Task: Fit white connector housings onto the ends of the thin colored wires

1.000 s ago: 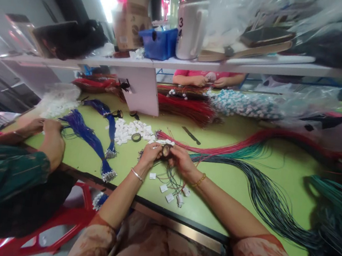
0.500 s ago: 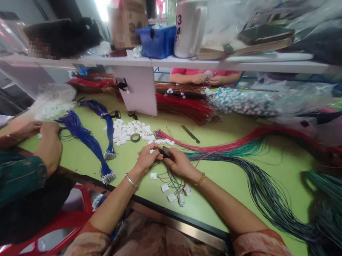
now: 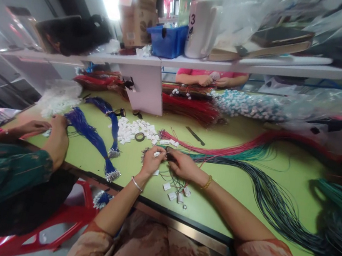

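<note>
At center frame, the left hand (image 3: 153, 160) pinches a white connector (image 3: 156, 154) while the right hand (image 3: 183, 164) grasps a dark object (image 3: 169, 153), both held close, apparently for fine control.

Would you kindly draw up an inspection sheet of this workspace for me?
Surface: green table carrying wires and small parts.
Job's things: white part in the left hand; dark item, too blurred to name, in the right hand.
Clutter: pile of white parts, black ring, dark strip.
Hands: close together, fingers curled.
Cables: red wires, green wires and dark wires run off right; blue bundles lie at left.
Surroundings: shelf with blue bin and white mug; a co-worker's hands at left, another person's hands across the table.
</note>
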`<state>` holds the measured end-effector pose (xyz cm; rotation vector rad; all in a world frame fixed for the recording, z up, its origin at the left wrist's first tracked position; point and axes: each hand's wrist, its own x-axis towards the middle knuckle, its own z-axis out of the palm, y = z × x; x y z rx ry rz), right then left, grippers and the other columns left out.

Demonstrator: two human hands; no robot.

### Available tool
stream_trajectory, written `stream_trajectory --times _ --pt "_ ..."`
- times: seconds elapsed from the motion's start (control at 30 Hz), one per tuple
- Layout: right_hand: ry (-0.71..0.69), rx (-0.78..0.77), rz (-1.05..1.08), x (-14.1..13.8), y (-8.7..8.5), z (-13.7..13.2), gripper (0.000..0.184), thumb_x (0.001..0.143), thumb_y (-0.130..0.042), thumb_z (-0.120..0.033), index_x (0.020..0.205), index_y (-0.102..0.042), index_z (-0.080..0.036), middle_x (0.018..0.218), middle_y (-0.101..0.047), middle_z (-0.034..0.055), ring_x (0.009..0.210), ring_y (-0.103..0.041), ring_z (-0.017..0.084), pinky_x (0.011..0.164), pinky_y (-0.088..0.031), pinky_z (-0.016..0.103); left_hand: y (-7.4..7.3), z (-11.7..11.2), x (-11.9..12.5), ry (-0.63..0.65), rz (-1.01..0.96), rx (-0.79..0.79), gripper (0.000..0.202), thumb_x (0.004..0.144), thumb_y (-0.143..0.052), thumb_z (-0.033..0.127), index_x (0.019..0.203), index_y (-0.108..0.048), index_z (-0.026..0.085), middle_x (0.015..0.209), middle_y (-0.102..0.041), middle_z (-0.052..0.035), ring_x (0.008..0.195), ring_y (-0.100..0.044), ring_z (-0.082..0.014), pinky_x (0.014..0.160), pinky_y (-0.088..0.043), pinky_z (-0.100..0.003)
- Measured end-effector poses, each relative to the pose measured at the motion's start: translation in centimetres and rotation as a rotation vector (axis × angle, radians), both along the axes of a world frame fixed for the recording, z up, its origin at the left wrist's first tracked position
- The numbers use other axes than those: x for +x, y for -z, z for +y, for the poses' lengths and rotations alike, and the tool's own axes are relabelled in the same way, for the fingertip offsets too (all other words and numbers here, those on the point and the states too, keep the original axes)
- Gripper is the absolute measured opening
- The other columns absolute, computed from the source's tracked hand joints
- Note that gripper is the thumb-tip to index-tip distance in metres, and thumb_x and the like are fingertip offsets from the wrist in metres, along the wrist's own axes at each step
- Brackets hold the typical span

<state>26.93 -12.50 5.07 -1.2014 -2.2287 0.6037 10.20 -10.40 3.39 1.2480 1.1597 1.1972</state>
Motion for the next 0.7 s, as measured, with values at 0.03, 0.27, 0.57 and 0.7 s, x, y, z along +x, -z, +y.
stream_trajectory --times 0.03,0.27,0.57,0.7 --pt "-0.005 0.002 -0.035 0.2 -0.4 -0.1 0.031 0.084 -0.056 -0.017 0.114 -0.06 -0.013 0.108 -0.065 0.0139 0.092 -0.058 0.022 0.081 -0.043 0.033 0.0 0.0 0.0 0.007 -0.036 -0.015 0.017 0.067 -0.072 0.028 0.076 -0.064 0.015 0.074 -0.064 -0.0015 0.063 -0.061 -0.0117 0.066 -0.05 -0.026" --pt "0.207 0.023 0.13 2.0 -2.8 0.5 0.025 0.093 -0.046 -0.03 0.09 -0.067 -0.016 0.076 -0.067 0.0038 0.062 -0.053 0.013 0.06 -0.036 0.025 -0.2 0.1 -0.5 0.011 -0.024 0.03 0.014 0.068 -0.072 0.024 0.077 -0.064 0.015 0.076 -0.064 -0.0012 0.064 -0.058 -0.0114 0.067 -0.048 -0.027" --pt "0.057 -0.279 -0.17 0.7 -2.7 6.4 0.036 0.088 -0.051 -0.046 0.087 -0.069 -0.016 0.083 -0.07 0.0074 0.071 -0.057 0.016 0.063 -0.036 0.025 -1.7 -1.2 0.1 0.232 0.363 0.665 0.011 0.082 -0.055 0.013 0.082 -0.065 0.019 0.087 -0.066 -0.0065 0.087 -0.061 -0.0175 0.08 -0.049 -0.033" --pt "-0.037 -0.354 -0.231 -0.2 -3.3 6.5 0.021 0.081 -0.056 -0.029 0.085 -0.07 -0.015 0.086 -0.071 0.0064 0.074 -0.057 0.015 0.062 -0.035 0.023 -1.6 -1.4 0.2 0.236 0.401 0.702 0.013 0.084 -0.053 0.013 0.084 -0.064 0.02 0.088 -0.065 -0.0066 0.087 -0.061 -0.0177 0.08 -0.049 -0.033"
